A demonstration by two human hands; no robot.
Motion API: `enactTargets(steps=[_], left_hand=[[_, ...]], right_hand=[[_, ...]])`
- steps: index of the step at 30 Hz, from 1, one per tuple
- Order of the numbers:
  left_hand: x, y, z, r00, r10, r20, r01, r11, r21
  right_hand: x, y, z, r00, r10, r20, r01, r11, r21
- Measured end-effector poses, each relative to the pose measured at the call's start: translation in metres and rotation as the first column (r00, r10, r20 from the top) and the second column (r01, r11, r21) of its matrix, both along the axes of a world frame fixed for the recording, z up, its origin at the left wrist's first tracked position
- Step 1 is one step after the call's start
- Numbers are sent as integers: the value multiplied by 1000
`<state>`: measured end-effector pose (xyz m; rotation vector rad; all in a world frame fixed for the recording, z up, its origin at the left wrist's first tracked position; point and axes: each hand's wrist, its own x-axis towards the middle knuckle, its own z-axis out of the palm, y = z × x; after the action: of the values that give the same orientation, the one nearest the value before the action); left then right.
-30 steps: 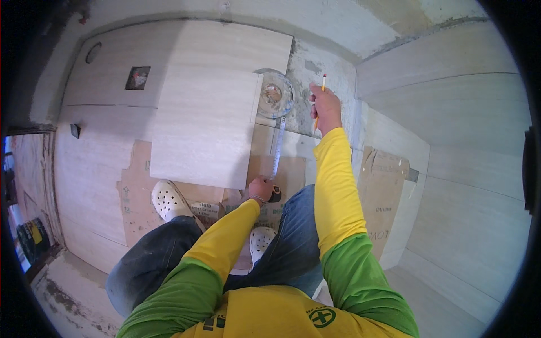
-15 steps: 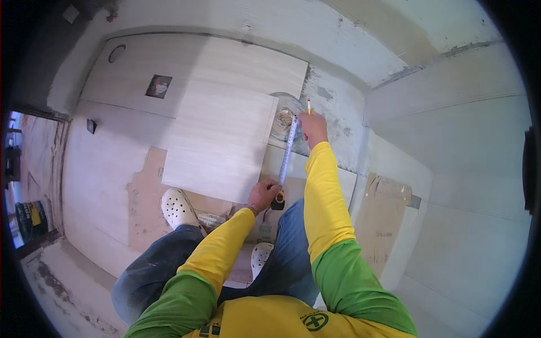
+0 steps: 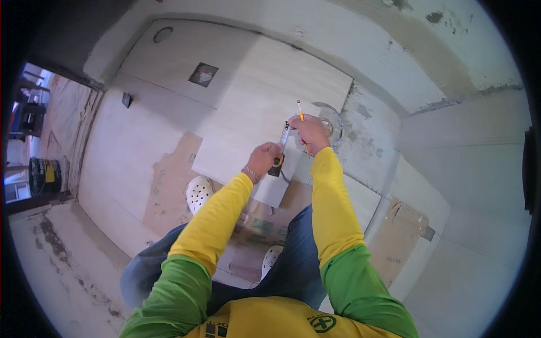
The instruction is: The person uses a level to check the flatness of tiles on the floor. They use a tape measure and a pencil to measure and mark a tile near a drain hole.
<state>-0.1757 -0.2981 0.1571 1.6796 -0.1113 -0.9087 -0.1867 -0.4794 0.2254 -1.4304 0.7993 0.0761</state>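
Crouched over a large pale tile (image 3: 265, 107) laid on the tiled floor (image 3: 129, 146), we draw a tape measure between both hands near the tile's near right corner. Our left hand (image 3: 264, 159) is closed around the orange-and-black tape measure (image 3: 276, 163); its short length of blade (image 3: 284, 135) runs up and slightly right to our right hand (image 3: 309, 132), whose fingers pinch the blade's end and also grip a yellow pencil (image 3: 300, 110). The pencil stands nearly upright, tip away from us. The right hand is nearer the round floor drain (image 3: 332, 119), just beside it. White clogs (image 3: 200, 191) rest on cardboard (image 3: 169, 186) below.
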Motion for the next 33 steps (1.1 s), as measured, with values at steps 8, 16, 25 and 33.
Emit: enactTargets(steps=[8,16,25,33], left_hand=[[67,71,62,961,-266,80,211,887,410],[68,200,46,903,-422,77,299,748,592],[58,319,-50,986,-161,34,95,722,686],[83,286,-65,882,-469,-52,390,663,639]], right_hand=[[21,50,6,979,203,20,-204,977,56],[17,95,1,877,474,-81,-479,875,-72],[14,69,-18,908,352,-228,-387,913,-128],[16,60,-25,892,334,-304,-394,905,-159]])
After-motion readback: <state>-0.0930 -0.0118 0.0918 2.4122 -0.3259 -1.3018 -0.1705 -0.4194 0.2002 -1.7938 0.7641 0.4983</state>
